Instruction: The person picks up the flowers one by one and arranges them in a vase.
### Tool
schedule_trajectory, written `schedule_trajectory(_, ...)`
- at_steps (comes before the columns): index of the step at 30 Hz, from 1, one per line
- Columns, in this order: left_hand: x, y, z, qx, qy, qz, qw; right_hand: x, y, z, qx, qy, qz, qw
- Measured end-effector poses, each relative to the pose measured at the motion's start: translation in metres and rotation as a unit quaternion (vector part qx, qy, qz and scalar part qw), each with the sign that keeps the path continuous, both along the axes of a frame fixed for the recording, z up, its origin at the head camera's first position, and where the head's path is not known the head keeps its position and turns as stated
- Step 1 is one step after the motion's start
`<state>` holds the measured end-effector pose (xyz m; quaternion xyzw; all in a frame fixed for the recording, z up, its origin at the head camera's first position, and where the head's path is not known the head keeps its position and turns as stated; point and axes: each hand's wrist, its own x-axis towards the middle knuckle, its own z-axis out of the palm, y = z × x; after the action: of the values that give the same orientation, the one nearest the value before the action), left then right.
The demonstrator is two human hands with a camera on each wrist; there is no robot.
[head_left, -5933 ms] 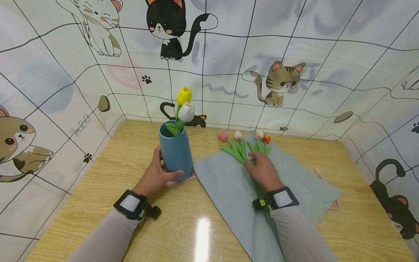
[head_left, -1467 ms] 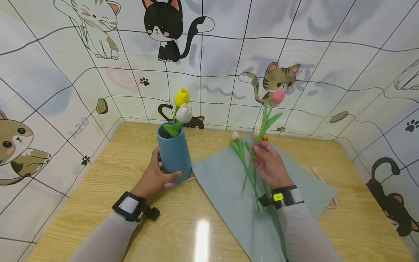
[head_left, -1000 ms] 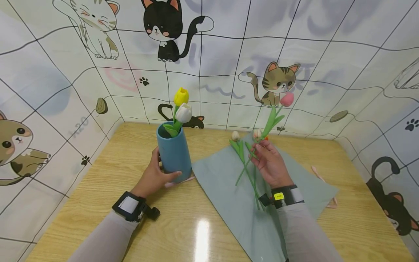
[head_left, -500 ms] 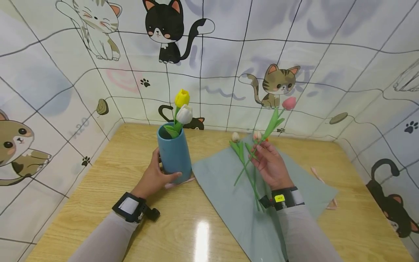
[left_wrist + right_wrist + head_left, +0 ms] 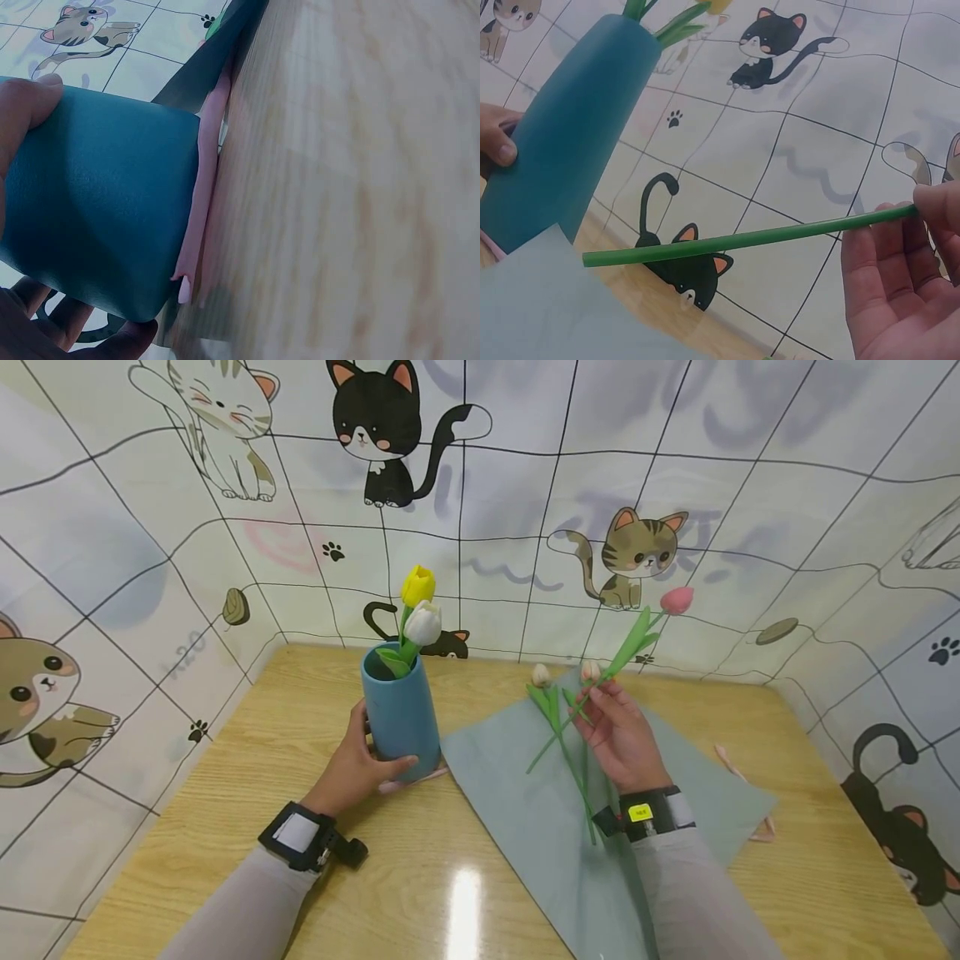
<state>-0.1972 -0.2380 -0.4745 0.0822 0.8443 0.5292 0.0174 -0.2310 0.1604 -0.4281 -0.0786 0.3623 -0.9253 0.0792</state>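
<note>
My left hand point(image 5: 358, 764) grips the lower part of a blue vase point(image 5: 402, 718) standing on the table, thumb in front. A yellow tulip point(image 5: 417, 586) and a white tulip point(image 5: 423, 623) rise from its mouth. Raised over the paper, my right hand point(image 5: 621, 739) pinches the stem of a pink tulip point(image 5: 677, 601) between thumb and fingers. The bloom leans to the upper right. In the right wrist view its bare green stem point(image 5: 742, 241) points toward the vase. Below lie a cream tulip point(image 5: 541, 675) and a pale pink tulip point(image 5: 590, 672); an orange one is mostly hidden behind my hand.
Blue-grey wrapping paper point(image 5: 517, 793) covers the right middle of the wooden table point(image 5: 405, 877). A pink ribbon point(image 5: 204, 187) lies by the vase base, and another pink ribbon point(image 5: 763, 831) shows at the paper's right edge. A cat-print sheet point(image 5: 495, 485) surrounds the table's back and sides.
My right hand has picked the pink tulip up off the paper. Its bloom has since tilted rightward and its stem end has swung left. My left hand stays on the vase.
</note>
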Motion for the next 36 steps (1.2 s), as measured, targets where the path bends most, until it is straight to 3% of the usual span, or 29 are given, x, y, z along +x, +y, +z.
schedule_trajectory(16, -0.001, 0.000, -0.001, 0.000, -0.006, 0.002, 1.0000, -0.007, -0.019, 0.021, -0.049, -0.032, -0.042, 0.9974)
schedule_trajectory(29, -0.002, -0.001, -0.003, 0.004, -0.005, 0.000, 1.0000, -0.013, -0.047, 0.057, -0.054, -0.051, -0.056, 0.9957)
schedule_trajectory(36, -0.004, -0.003, -0.005, 0.004, 0.000, -0.001, 1.0000, -0.018, -0.064, 0.075, -0.064, -0.040, -0.065, 0.9951)
